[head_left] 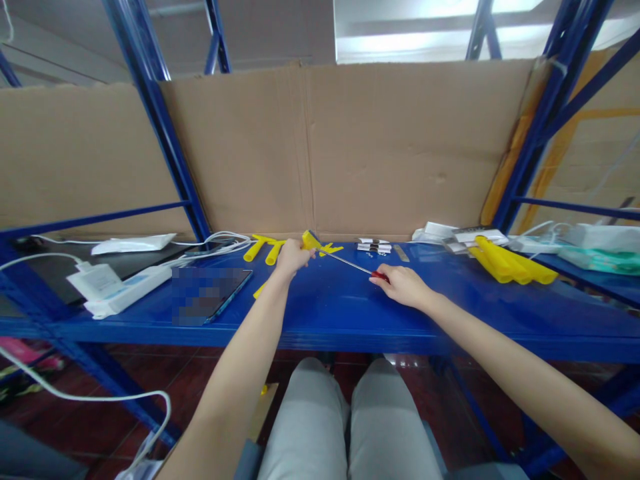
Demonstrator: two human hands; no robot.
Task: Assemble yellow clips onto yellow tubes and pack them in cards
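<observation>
My left hand [295, 257] is closed around a yellow plastic piece [311, 239], whose top end sticks out past my fingers. In my right hand [403, 285] is a screwdriver [350, 264] with a red handle and a long metal shaft. Its shaft slants up and left to the yellow piece; whether the tip touches it is too small to tell. Yellow handle-like parts [256, 249] lie left of my left hand, and small yellow pieces [330, 249] lie just behind the shaft.
The blue shelf [320, 313] carries a phone [213, 297] and a white power strip [130, 290] at left. Small banded bundles [374, 246] lie at the back. At right are yellow tubes [510, 261] and white packets [440, 233]. A cardboard panel [400, 147] stands behind, between blue posts.
</observation>
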